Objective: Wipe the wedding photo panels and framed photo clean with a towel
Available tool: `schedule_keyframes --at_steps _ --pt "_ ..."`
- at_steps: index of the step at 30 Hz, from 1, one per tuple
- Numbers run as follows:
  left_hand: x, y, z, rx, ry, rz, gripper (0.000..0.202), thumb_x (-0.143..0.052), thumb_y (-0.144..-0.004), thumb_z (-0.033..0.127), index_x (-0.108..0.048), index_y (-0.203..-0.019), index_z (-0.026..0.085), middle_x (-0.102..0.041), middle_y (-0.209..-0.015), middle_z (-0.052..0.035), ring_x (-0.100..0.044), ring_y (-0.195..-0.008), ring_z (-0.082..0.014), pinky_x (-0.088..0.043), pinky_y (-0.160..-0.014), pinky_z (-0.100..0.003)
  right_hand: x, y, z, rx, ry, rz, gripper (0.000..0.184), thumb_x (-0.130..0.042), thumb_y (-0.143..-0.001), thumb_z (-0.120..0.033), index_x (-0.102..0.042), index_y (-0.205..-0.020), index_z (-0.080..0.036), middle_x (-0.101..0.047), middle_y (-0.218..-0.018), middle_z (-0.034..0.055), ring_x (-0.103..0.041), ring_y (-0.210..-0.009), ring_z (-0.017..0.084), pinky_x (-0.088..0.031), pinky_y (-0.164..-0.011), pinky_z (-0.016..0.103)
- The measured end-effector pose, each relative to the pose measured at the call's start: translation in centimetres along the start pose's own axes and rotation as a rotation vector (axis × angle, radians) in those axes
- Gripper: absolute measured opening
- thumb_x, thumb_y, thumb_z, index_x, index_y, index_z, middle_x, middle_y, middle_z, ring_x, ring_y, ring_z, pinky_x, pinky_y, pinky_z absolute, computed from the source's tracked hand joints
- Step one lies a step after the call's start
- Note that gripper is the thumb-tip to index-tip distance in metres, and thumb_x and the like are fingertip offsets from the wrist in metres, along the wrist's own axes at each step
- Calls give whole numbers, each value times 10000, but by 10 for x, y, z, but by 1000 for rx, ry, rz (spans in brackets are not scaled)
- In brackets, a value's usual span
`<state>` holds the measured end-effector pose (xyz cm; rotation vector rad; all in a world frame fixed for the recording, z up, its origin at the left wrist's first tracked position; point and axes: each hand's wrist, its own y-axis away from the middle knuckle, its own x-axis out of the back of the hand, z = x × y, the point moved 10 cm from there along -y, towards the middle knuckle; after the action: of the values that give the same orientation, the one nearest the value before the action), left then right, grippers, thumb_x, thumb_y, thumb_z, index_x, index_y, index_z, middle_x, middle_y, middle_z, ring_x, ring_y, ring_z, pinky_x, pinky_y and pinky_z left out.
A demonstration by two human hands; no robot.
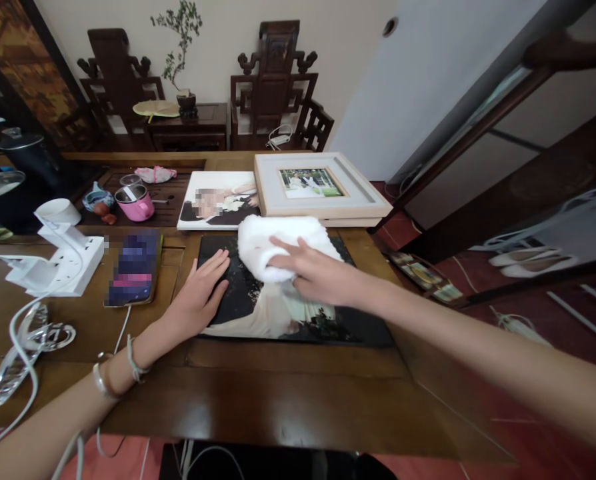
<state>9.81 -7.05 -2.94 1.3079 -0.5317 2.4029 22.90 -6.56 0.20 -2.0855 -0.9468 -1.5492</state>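
Head view: right hand [323, 277], fingers spread flat atop white cloth [273, 247], clasping nothing; photo print [258, 310] beneath them; left hand [201, 297], fingers flat on print's corner; wiping, apparently.

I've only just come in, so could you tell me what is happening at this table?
A person's right hand presses a white cloth onto a large photo print lying flat on the wooden table. The left hand rests flat on the print's left edge. A framed photo and a phone lie nearby.
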Motion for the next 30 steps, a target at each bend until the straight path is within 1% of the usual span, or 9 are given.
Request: schedule_keyframes --at_steps 3,5,9,13,16,19,23,26,30 --pt "0 0 0 -2 8 4 457 -309 -973 242 -392 -1417 172 -355 -1527 -108 -249 -1445 -214 -128 -1171 -542 3 -9 7 -24 39 13 611 -384 -674 91 -539 -1229 -112 -487 -1405 229 -142 -1428 323 -216 -1088 658" --pt "-1 0 -1 0 9 5 460 -311 -972 240 -387 -1420 172 -349 -1529 -113 -248 -1445 -219 -127 -1168 -551 -1 -3 -2 -37 63 16 612 -388 -665 92 -549 -1220 -112 -464 -1425 229 -142 -1426 340 -231 -1079 668" --pt "-2 0 -2 8 -3 -2 468 -308 -975 258 -381 -1421 134 -346 -1528 -131 -247 -1445 -224 -126 -1168 -548 -21 29 -44 -40 51 3 620 -389 -606 96 -627 -1122 -150 -384 -1501 149 -131 -1425 368 -201 -1065 717" --pt "-2 0 -2 10 -16 0 453 -312 -974 251 -393 -1414 176 -347 -1531 -111 -251 -1444 -215 -131 -1166 -549 -43 65 -89 -13 -31 -85 524 -432 -568 48 -682 -970 -175 -327 -1532 73 -79 -1428 386 -128 -1066 744" --pt "-1 -1 -1 5 -18 5 451 -316 -973 244 -392 -1415 192 -349 -1531 -106 -257 -1442 -211 -130 -1167 -547 -46 77 -103 8 -86 -123 511 -436 -588 26 -681 -977 -197 -331 -1532 30 -94 -1435 356 -137 -1098 701" --pt "-3 -1 -2 6 -21 -3 454 -312 -974 237 -390 -1417 175 -352 -1529 -116 -256 -1443 -220 -134 -1164 -555 -39 65 -90 -5 -78 -123 597 -420 -592 56 -669 -1062 -215 -363 -1522 37 -153 -1435 333 -186 -1101 678" --pt "-3 0 -3 -1 -8 6 459 -310 -976 238 -380 -1426 180 -354 -1527 -116 -259 -1441 -234 -138 -1154 -579 -15 18 -44 -72 24 -30 642 -408 -644 92 -597 -1209 -149 -386 -1500 159 -166 -1429 360 -219 -1082 680" --pt "-3 0 -2 -19 6 19 462 -316 -972 233 -386 -1424 165 -374 -1515 -124 -268 -1438 -237 -136 -1158 -576 -4 -16 -14 -109 58 -17 623 -402 -702 78 -521 -1289 -92 -479 -1405 240 -139 -1433 357 -212 -1068 691" --pt "-2 0 -2 -25 17 23 468 -321 -971 231 -382 -1431 174 -373 -1517 -117 -268 -1438 -248 -133 -1162 -577 0 -31 -7 -90 69 -35 636 -386 -701 85 -498 -1303 -86 -523 -1355 253 -109 -1439 345 -233 -1053 693"
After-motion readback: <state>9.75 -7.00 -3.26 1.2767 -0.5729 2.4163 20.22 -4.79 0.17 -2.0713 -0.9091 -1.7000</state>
